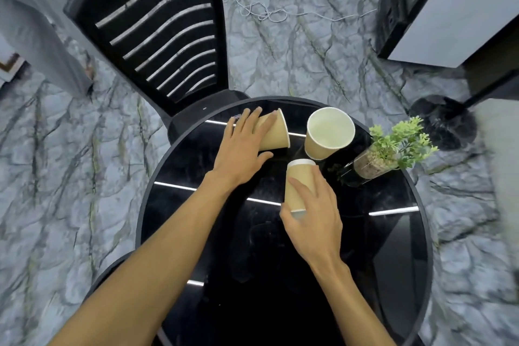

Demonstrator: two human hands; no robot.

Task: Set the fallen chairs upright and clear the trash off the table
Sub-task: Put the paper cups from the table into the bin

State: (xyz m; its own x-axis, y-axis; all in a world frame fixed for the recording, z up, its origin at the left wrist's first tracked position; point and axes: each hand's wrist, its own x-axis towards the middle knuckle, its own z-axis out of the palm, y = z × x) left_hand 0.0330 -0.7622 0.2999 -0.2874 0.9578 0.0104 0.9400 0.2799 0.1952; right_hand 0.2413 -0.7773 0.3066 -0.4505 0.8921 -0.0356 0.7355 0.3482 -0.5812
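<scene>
A round, glossy black surface [196, 219] is seen from above, with two bare arms reaching over it. The left hand [241, 146] rests on a fallen cup [276, 132], a tan paper cup lying on its side near the far edge with its mouth pointing right. This grip is apart: the fingers lie nearly straight across the cup and the thumb is spread beside its lower edge. The right hand [311, 211] holds a tall cup [299, 177] of tan paper near the middle of the surface. Its grip is clamped on the cup, thumb by the base and fingers wrapped round the body; the cup tilts with its white rim away from the person. A wide cup [328, 132] stands upright between the fallen cup and a small green plant [398, 140] in a glass jar [370, 163]. A black slatted chair [157, 36] stands upright at the far side, on a grey marble-patterned floor [295, 64].
</scene>
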